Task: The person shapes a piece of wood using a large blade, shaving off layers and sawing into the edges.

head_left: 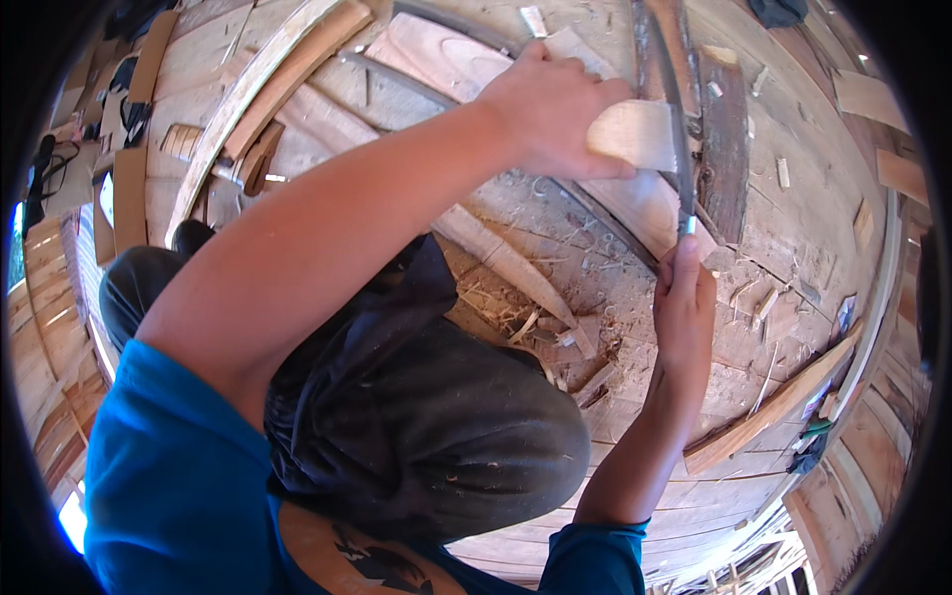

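My left hand reaches across and grips a small pale piece of wood with a rounded end, thumb along its near side. The piece is held over a wide board lying on the floor. My right hand is closed round the handle of a machete. Its long, dark, curved blade points away from me and lies right against the right-hand edge of the wood piece. Whether the blade cuts into it, I cannot tell.
A dark rough plank lies right of the blade. Shavings and chips litter the board floor around a tapered wooden strip. Long pale strips lean at the far left. Another plank rests at the right. My bent knee is close below.
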Motion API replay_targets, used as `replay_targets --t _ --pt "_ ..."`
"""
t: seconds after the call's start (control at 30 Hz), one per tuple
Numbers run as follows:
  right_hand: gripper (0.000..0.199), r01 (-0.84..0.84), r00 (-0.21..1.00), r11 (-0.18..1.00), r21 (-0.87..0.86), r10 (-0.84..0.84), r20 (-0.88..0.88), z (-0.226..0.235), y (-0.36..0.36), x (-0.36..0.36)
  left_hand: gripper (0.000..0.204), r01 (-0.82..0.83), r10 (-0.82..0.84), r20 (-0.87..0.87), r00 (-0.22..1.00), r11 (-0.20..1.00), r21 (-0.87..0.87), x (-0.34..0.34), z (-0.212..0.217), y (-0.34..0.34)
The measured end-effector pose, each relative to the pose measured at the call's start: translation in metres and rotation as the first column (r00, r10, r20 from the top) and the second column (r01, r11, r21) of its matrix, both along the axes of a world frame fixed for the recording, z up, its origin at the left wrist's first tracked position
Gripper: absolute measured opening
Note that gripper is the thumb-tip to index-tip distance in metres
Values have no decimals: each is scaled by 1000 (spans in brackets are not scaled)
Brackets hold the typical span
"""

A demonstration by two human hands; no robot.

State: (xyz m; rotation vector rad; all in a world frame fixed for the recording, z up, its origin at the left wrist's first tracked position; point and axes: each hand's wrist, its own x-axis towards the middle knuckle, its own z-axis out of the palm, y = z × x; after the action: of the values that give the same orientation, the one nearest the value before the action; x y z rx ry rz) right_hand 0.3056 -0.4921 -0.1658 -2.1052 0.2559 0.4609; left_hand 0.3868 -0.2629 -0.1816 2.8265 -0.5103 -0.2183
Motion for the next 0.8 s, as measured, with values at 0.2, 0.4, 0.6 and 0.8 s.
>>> replay_targets --t 0.2,0.4,0.6,0.8 --pt "52 46 991 995 92 -33 -130 15 -32 -51 68 36 -34 74 997 999 -25 -3 -6 4" --pt "55 -29 999 999 -13 30 31 6 -5 -11 71 -32 33 31 999 999 -29 2 -7 3" --pt "54 -8 997 997 83 14 -73 2 -23 -35 72 133 -127 217 968 991 -11 -4 -18 10" --pt "54 79 994 993 84 -71 -87 2 2 -18 69 42 -36 145 989 998 -42 -4 -10 6"
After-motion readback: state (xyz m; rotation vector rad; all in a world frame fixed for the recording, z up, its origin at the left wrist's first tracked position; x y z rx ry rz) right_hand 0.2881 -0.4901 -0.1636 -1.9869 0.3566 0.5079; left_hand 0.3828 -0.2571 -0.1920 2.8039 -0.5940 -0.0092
